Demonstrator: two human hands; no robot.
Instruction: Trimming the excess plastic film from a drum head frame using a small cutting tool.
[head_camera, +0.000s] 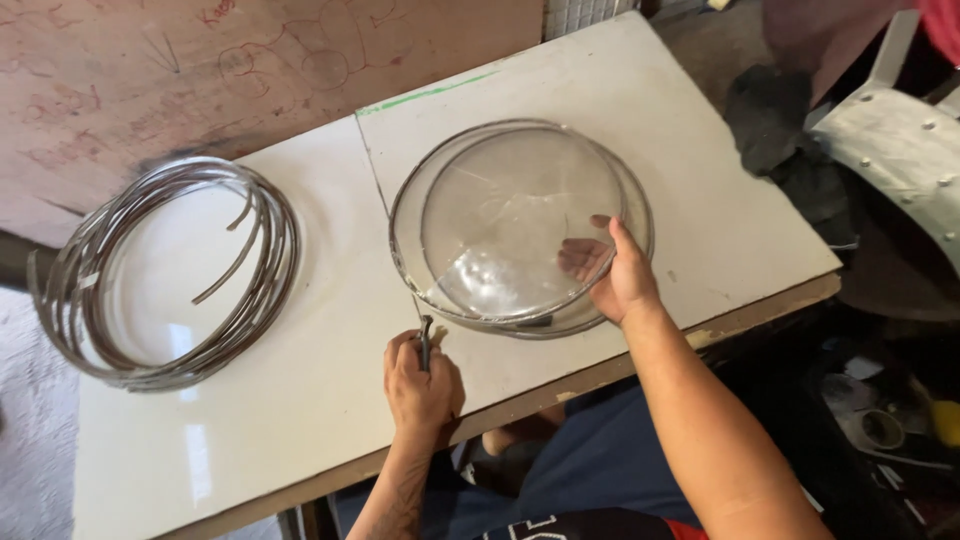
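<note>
A round clear dome-shaped cover (505, 215) lies on a white table (300, 390), with a thin metal ring (400, 215) around its rim. My right hand (618, 275) grips the cover's near right edge, thumb on top and fingers showing through the clear material underneath. My left hand (422, 380) is closed around a small dark metal tool (426, 340), whose tip points at the ring's near left edge.
A coil of several dark metal rings (170, 275) lies on the table's left part. A brown board (200, 70) stands behind. A riveted metal piece (905, 140) and dark cloth (775, 120) sit off the right edge.
</note>
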